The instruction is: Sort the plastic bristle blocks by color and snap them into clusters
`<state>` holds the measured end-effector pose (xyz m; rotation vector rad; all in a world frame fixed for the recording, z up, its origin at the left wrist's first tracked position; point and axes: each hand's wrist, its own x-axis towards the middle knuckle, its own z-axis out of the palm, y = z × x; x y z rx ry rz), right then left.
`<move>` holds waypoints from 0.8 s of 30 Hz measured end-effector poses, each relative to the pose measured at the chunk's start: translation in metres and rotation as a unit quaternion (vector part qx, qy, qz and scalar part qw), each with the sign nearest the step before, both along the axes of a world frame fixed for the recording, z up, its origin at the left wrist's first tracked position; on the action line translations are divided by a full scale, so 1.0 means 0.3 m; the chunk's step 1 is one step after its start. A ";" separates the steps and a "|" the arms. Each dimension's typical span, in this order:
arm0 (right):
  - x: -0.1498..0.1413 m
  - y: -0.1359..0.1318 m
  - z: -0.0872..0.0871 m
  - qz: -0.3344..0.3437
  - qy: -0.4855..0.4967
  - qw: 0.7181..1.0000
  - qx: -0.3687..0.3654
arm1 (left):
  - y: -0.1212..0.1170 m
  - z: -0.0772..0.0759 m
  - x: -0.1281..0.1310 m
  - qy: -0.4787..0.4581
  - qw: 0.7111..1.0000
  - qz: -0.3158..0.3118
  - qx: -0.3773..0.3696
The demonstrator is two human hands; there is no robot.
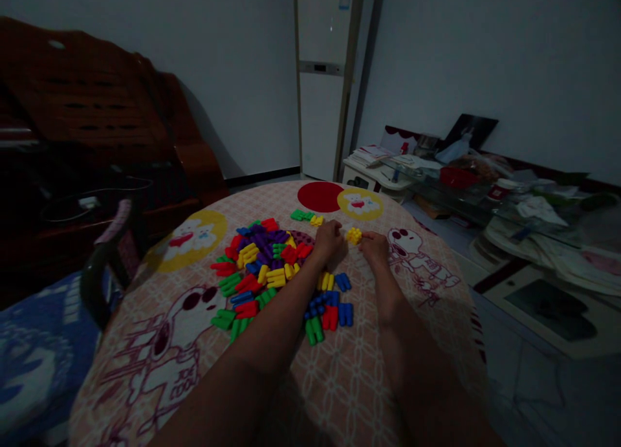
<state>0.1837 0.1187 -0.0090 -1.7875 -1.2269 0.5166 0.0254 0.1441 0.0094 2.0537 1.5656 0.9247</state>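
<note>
Block of knobbly yellow plastic [354, 235] between both hands, clamped in fingertips of right hand [374, 246]. Left hand [330, 240] curled just beside; grip hidden, can't tell. Step in hand, seemingly: handling single block. Next move likely calling for steady right pinch, free left fingers. Underneath, pink patterned tablecloth [334, 385]; multicoloured plastic block pile [275, 277] leftward. Beyond: tall white appliance [320, 120], reddish-brown wooden bench [97, 104], cluttered white cabinet [587, 292].
</note>
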 end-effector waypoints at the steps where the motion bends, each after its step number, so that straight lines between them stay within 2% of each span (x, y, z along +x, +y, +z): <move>1: -0.002 -0.002 0.002 -0.003 0.008 1.000 -0.002 | 0.009 -0.005 -0.016 0.016 0.999 0.017 0.029; 4: -0.007 -0.009 0.013 -0.008 0.026 1.000 -0.012 | 0.038 -0.026 -0.063 0.070 0.993 0.053 0.082; 8: -0.008 -0.010 0.018 -0.008 0.030 0.999 -0.008 | 0.061 -0.036 -0.093 0.166 0.984 0.029 0.052; 11: -0.005 -0.004 0.009 -0.014 0.037 0.999 -0.012 | 0.059 -0.012 -0.103 0.194 0.980 0.020 0.035; 15: -0.001 0.005 -0.008 -0.010 0.049 0.999 0.004 | 0.043 0.042 -0.130 0.188 0.982 0.013 -0.003; 18: -0.001 0.005 -0.014 -0.009 0.046 0.999 0.007 | 0.034 0.067 -0.152 0.149 0.987 0.051 -0.015; 21: -0.002 0.002 -0.013 -0.014 0.036 0.999 0.004 | 0.033 0.059 -0.161 0.108 0.990 0.085 0.028; 24: -0.001 0.000 -0.012 -0.013 0.029 0.999 0.011 | 0.036 0.035 -0.162 0.122 0.989 0.072 0.033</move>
